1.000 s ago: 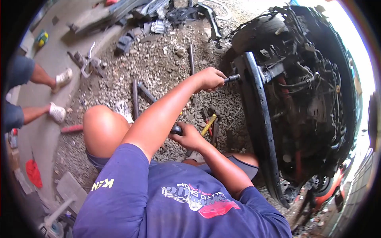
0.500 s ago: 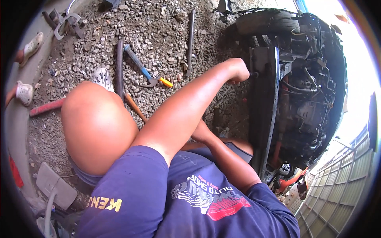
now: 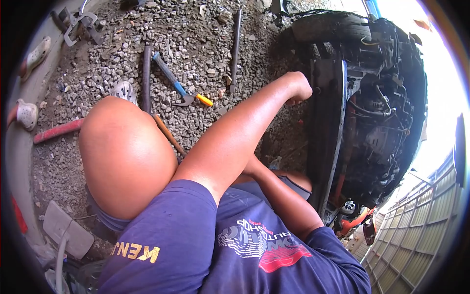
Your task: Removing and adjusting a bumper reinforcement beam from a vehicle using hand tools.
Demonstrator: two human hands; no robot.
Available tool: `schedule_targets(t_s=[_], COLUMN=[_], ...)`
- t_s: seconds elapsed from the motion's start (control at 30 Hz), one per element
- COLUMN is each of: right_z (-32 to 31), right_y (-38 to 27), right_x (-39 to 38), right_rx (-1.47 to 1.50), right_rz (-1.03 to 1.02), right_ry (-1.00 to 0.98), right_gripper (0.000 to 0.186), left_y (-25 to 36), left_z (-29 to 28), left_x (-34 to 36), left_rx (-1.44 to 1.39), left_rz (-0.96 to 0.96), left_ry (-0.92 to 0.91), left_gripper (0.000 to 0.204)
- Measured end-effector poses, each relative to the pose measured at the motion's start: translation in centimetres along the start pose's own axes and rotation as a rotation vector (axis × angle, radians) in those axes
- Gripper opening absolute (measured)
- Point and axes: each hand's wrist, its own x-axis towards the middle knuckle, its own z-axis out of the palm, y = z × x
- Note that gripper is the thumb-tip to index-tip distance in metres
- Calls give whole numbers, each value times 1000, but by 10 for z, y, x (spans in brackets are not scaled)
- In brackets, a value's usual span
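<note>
My left arm reaches across to a long dark metal beam on the front of a vehicle. My left hand is closed in a fist against the beam's near face, beside a small round bolt-like knob. Whatever its fingers hold is hidden. Lower down, my right hand is mostly hidden behind my left forearm; only the wrist area shows. A wooden handle lies on the gravel beside my left knee, its far end hidden under my left arm.
On the gravel lie a blue-handled hammer, a yellow-handled screwdriver, two dark bars and a red pipe. A metal clamp is at upper left. Another person's shoes stand at the left edge. The vehicle's exposed engine fills the right.
My left fist has moved slightly right, closer against the beam. My right arm has hardly moved. The view has shifted a little.
</note>
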Motion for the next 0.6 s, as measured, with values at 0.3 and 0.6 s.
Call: schedule_targets(t_s=[0.3, 0.6], right_z=[-1, -6], right_y=[46, 57], right_x=[-7, -13], right_rx=[227, 36], right_rz=[51, 61], right_ry=[44, 104], right_gripper=[49, 47], left_y=[15, -6], left_z=[6, 6], left_x=[16, 32], left_rx=[148, 47], left_rz=[58, 109], left_ry=[-23, 26], left_gripper=[17, 26])
